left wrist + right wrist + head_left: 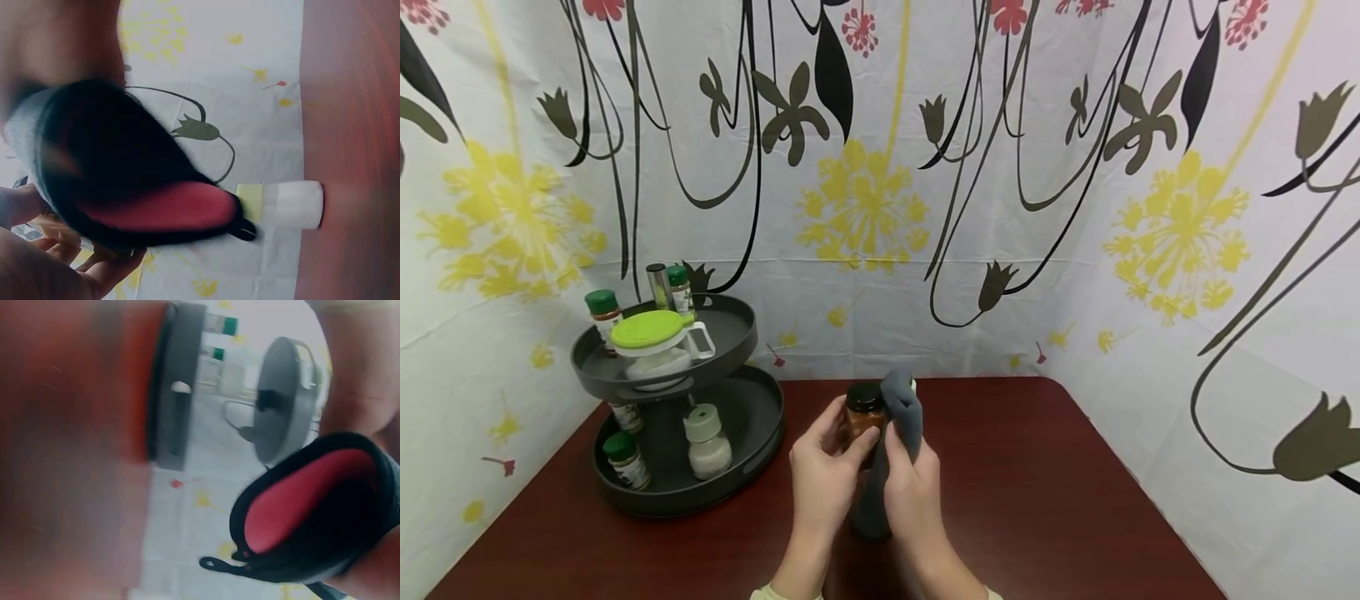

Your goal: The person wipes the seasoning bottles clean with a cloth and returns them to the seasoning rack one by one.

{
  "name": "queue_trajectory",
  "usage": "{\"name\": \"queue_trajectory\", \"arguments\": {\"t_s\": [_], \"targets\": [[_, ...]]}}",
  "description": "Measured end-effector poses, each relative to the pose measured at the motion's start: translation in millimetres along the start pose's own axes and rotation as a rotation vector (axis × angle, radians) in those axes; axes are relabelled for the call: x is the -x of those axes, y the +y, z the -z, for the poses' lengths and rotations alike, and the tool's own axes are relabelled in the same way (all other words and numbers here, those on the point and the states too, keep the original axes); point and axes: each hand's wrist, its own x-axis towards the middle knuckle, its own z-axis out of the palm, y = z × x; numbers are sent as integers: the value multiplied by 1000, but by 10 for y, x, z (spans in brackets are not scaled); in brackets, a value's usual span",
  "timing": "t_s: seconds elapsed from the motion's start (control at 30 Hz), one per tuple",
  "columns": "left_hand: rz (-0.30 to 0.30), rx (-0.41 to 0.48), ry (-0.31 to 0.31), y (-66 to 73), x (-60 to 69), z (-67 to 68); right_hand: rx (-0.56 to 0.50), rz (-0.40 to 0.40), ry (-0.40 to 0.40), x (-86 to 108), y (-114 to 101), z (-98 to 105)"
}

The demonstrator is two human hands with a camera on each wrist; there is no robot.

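Note:
My left hand grips a small jar with a black lid and orange-brown contents, held upright. Close beside it, my right hand pinches a grey cloth item that hangs down between the hands. In the left wrist view this dark item shows a pink lining and a small loop, with fingers of the left hand at the lower left. The right wrist view shows its opening too, blurred, near the right hand.
At the left of the table stands a two-tier dark tray with several spice bottles and a green-lidded container. A white shaker with a yellowish cap stands near the patterned backdrop.

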Motion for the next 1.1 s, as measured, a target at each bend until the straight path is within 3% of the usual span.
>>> {"name": "queue_trajectory", "arguments": {"t_s": [0.13, 0.23, 0.33, 0.53, 0.6, 0.77, 0.83, 1.0, 1.1], "targets": [[2, -18, 7, -4, -14, 13, -39, -124, -39, 17, 112, 14], [12, -32, -2, -13, -19, 16, -25, -176, -59, -9, 81, 48], [25, -51, -30, -24, -10, 11, 11, -144, -52, -54, -36, 87], [31, -67, -73, -61, 26, -10, -5, 23, -9, -71, -205, 103], [20, -60, -57, -58, 32, -5, -2, 12, -1, -30, -159, 72], [-19, -74, 2, -14, 11, 31, -7, -145, -38, 34, -7, 27], [-13, -91, -4, -11, 11, 28, -18, -139, -49, 11, -44, 54], [11, -94, -33, -17, 32, -20, -39, -24, -45, -9, -173, 123], [-5, -80, -12, 14, 15, -9, -61, -113, -72, 37, -56, 101]]}}
